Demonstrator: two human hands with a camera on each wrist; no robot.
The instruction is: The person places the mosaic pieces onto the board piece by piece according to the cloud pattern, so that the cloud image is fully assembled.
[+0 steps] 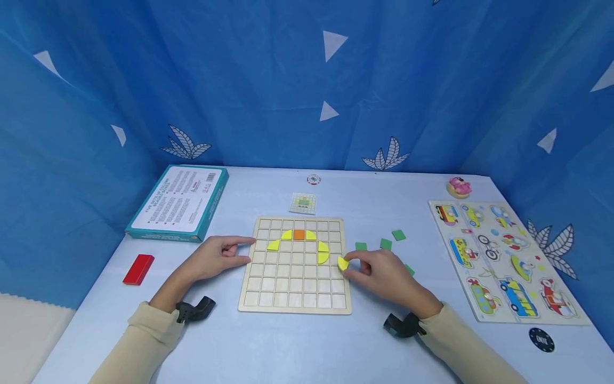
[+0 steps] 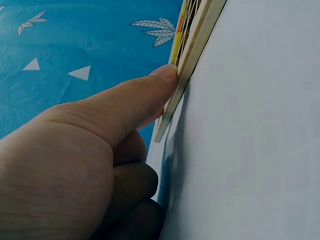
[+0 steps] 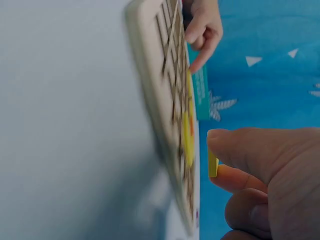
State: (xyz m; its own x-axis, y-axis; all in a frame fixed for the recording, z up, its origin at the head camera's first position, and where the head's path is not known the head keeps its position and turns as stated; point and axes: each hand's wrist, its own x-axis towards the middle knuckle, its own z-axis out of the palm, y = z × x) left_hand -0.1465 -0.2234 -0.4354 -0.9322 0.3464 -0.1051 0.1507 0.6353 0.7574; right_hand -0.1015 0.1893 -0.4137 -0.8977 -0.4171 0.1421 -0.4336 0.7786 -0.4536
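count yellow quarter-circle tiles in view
6 yellow quarter-circle tiles: one left and one right of the orange square tile, one farther left, two at right, on the wooden grid board; the right hand pinches the sixth. It may hide others.

Left grip (image 1: 213, 258), thumb (image 1: 237, 261) extended, right grip (image 1: 381, 271) pinching

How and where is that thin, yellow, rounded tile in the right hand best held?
Probably by opposite edges, from the right, as the right hand does. The yellow rounded tile is thin and flat, so an edge pinch should leave its faces clear.
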